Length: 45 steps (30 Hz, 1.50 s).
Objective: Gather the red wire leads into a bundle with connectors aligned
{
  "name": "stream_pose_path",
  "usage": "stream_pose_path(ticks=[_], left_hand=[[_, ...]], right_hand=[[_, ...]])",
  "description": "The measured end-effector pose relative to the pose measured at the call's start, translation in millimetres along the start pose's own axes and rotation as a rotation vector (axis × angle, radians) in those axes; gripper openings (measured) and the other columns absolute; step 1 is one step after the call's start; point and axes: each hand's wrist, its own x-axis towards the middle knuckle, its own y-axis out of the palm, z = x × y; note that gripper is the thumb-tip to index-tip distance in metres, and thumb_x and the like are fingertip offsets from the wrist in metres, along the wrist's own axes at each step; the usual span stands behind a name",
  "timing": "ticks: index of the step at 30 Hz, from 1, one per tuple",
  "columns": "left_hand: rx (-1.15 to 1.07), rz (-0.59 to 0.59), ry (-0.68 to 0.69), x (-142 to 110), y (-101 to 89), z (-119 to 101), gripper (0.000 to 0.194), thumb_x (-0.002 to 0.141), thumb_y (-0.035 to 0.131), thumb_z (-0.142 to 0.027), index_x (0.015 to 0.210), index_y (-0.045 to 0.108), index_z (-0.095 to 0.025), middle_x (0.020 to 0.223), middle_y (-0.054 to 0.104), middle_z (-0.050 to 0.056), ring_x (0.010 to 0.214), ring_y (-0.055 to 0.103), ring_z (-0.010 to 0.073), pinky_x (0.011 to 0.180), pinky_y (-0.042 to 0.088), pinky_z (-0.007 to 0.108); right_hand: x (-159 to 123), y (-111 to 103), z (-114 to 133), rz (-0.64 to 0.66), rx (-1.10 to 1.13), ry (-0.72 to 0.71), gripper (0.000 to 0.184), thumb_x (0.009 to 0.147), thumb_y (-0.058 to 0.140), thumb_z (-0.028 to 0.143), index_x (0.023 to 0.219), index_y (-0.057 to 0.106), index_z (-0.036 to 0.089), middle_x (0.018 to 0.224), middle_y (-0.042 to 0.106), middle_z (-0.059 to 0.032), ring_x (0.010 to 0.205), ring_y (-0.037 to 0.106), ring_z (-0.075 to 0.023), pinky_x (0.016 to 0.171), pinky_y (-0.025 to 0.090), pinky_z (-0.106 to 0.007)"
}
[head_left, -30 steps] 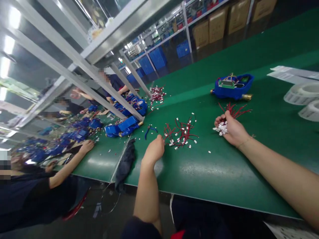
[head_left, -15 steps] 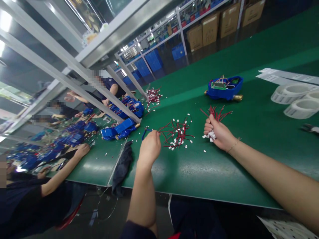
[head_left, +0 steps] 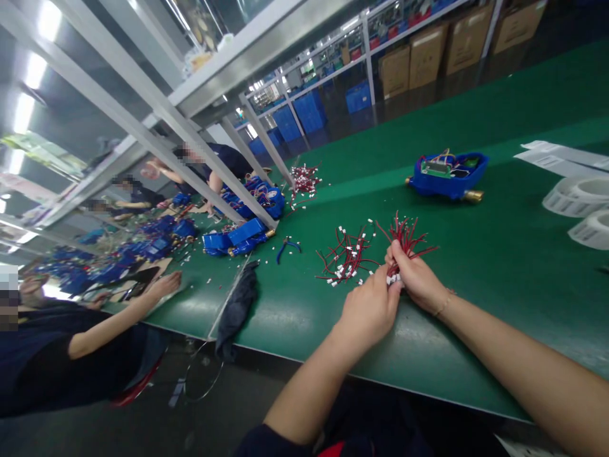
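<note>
Red wire leads (head_left: pixel 404 238), bunched, white connectors at their lower ends, were clamped in our right hand (head_left: pixel 419 279), fist closed around them just above the desk (head_left: pixel 499 266). Our left hand (head_left: pixel 368 311) met the right, fingers pinched at the bunch's white ends. Just left of both lay a loose pile of wires (head_left: pixel 345 257) on the green surface. Farther off: blue pliers (head_left: pixel 287 246), a dark cloth (head_left: pixel 235 308) at the desk edge, a blue housing (head_left: pixel 450 174), label rolls (head_left: pixel 578 203).
</note>
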Motion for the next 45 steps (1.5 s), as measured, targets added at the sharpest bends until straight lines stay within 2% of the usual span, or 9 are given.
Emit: stream_pose_path(ticks=[4, 7, 9, 11, 15, 18, 25, 35, 45], left_hand=[[0.071, -0.104, -0.11, 23.3, -31.0, 59.8, 0.03, 0.106, 0.037, -0.033, 0.124, 0.058, -0.022, 0.114, 0.071, 0.008, 0.105, 0.068, 0.0214, 0.091, 0.052, 0.033], [0.146, -0.033, -0.114, 52.3, -42.9, 99.3, 0.026, 0.097, 0.054, -0.026, 0.121, 0.063, -0.02, 0.11, 0.069, 0.008, 0.097, 0.067, 0.0203, 0.091, 0.052, 0.032], [0.14, 0.041, -0.049, 70.5, -41.2, 112.2, 0.032, 0.091, 0.063, -0.025, 0.123, 0.065, -0.021, 0.115, 0.068, 0.006, 0.09, 0.068, 0.017, 0.089, 0.053, 0.029], [0.145, 0.101, 0.01, 84.5, -35.1, 115.6, 0.035, 0.088, 0.067, -0.025, 0.123, 0.067, -0.023, 0.119, 0.066, 0.005, 0.092, 0.067, 0.0158, 0.089, 0.052, 0.026], [0.208, 0.128, 0.035, 96.3, -26.6, 111.2, 0.022, 0.09, 0.06, -0.019, 0.107, 0.073, -0.023, 0.112, 0.068, 0.006, 0.105, 0.066, 0.0201, 0.092, 0.051, 0.028], [0.261, 0.087, 0.014, 92.7, -30.5, 109.7, 0.023, 0.095, 0.052, -0.019, 0.105, 0.073, -0.024, 0.108, 0.069, 0.007, 0.103, 0.066, 0.0217, 0.091, 0.05, 0.03], [0.311, 0.015, 0.012, 81.5, -35.8, 114.5, 0.032, 0.103, 0.044, -0.027, 0.122, 0.069, -0.028, 0.117, 0.071, 0.006, 0.108, 0.065, 0.0228, 0.092, 0.05, 0.032], [0.361, 0.108, 0.138, 79.8, -19.2, 123.1, 0.035, 0.1, 0.048, -0.017, 0.125, 0.07, -0.028, 0.129, 0.068, 0.005, 0.119, 0.061, 0.0211, 0.097, 0.049, 0.03], [0.43, 0.16, 0.17, 76.3, -29.7, 126.7, 0.027, 0.096, 0.054, -0.016, 0.11, 0.073, -0.027, 0.107, 0.074, 0.007, 0.105, 0.067, 0.0237, 0.081, 0.049, 0.031]], right_hand=[[16.9, -13.3, 7.4, -0.105, 0.14, 0.009, 0.048, 0.081, 0.075, 0.063, 0.076, 0.054, 0.02, 0.072, 0.056, 0.0018, 0.072, 0.06, -0.0125, 0.062, 0.051, -0.021], [26.4, -22.4, 12.8, -0.154, 0.236, 0.05, 0.038, 0.09, 0.069, 0.052, 0.078, 0.055, 0.02, 0.067, 0.051, 0.0032, 0.066, 0.058, -0.0103, 0.063, 0.054, -0.021], [29.2, -25.5, 15.0, -0.163, 0.283, 0.07, 0.034, 0.094, 0.066, 0.047, 0.078, 0.055, 0.019, 0.064, 0.047, 0.0041, 0.059, 0.053, -0.0078, 0.058, 0.051, -0.018], [29.6, -26.5, 16.0, -0.159, 0.314, 0.082, 0.032, 0.095, 0.066, 0.045, 0.078, 0.056, 0.019, 0.063, 0.047, 0.0044, 0.056, 0.05, -0.0067, 0.055, 0.049, -0.016], [28.4, -26.6, 16.5, -0.153, 0.346, 0.091, 0.032, 0.092, 0.071, 0.044, 0.077, 0.056, 0.019, 0.063, 0.047, 0.0043, 0.056, 0.051, -0.0066, 0.055, 0.05, -0.016], [28.5, -27.0, 16.3, -0.153, 0.358, 0.095, 0.033, 0.088, 0.075, 0.045, 0.077, 0.056, 0.019, 0.063, 0.047, 0.0043, 0.055, 0.051, -0.0069, 0.053, 0.049, -0.016], [28.4, -27.0, 12.5, -0.134, 0.361, 0.098, 0.032, 0.089, 0.074, 0.043, 0.079, 0.058, 0.018, 0.063, 0.047, 0.0043, 0.054, 0.05, -0.0068, 0.049, 0.046, -0.016], [30.9, -30.3, 9.9, -0.12, 0.352, 0.089, 0.032, 0.086, 0.078, 0.044, 0.079, 0.058, 0.019, 0.063, 0.048, 0.0041, 0.055, 0.05, -0.0074, 0.05, 0.047, -0.016], [29.8, -29.4, 12.1, -0.132, 0.341, 0.099, 0.031, 0.089, 0.074, 0.043, 0.079, 0.057, 0.02, 0.063, 0.047, 0.0039, 0.055, 0.05, -0.0074, 0.051, 0.047, -0.016]])
